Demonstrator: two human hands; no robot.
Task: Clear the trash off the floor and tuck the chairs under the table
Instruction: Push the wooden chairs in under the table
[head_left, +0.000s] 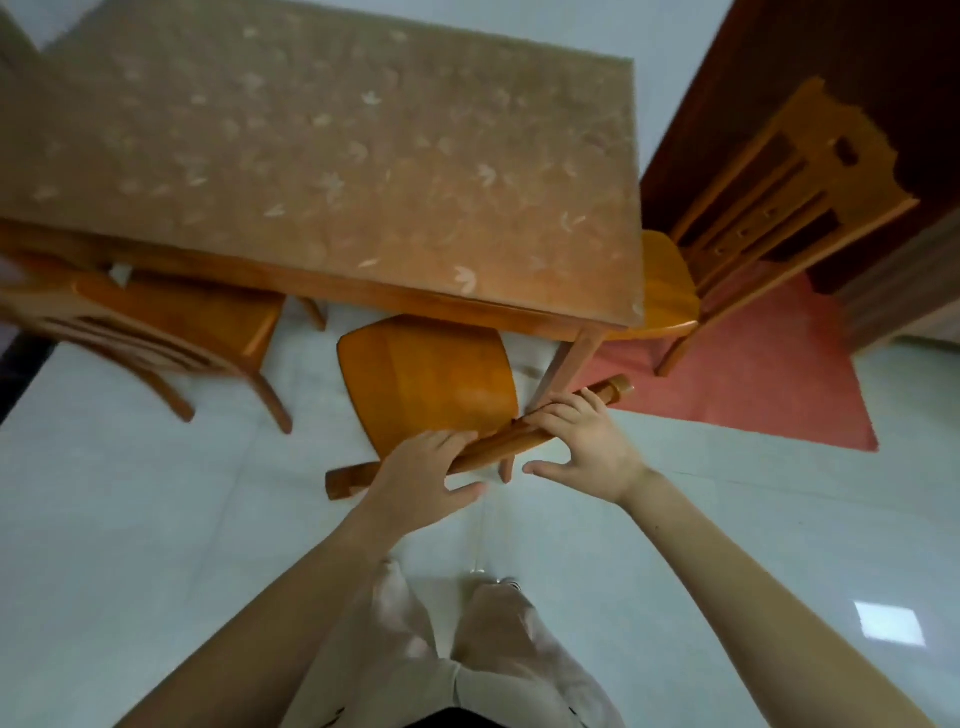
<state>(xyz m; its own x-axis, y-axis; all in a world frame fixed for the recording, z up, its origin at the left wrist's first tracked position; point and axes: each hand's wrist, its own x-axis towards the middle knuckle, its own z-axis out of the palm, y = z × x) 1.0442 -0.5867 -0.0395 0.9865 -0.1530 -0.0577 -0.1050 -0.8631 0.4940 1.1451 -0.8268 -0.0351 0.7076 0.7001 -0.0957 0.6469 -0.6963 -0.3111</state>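
An orange wooden chair stands in front of me, its seat partly under the near edge of the table, which has a brown flower-patterned cover. My left hand and my right hand both hold the chair's top rail. Their fingers lie over the rail and the thumbs are spread below it. A small white scrap shows at the table's edge by the left chair. I see no other trash on the pale floor.
A second chair stands at the left with its seat partly under the table. A third chair stands at the table's right end on a red mat, before a dark wooden door. My legs stand on glossy tiles.
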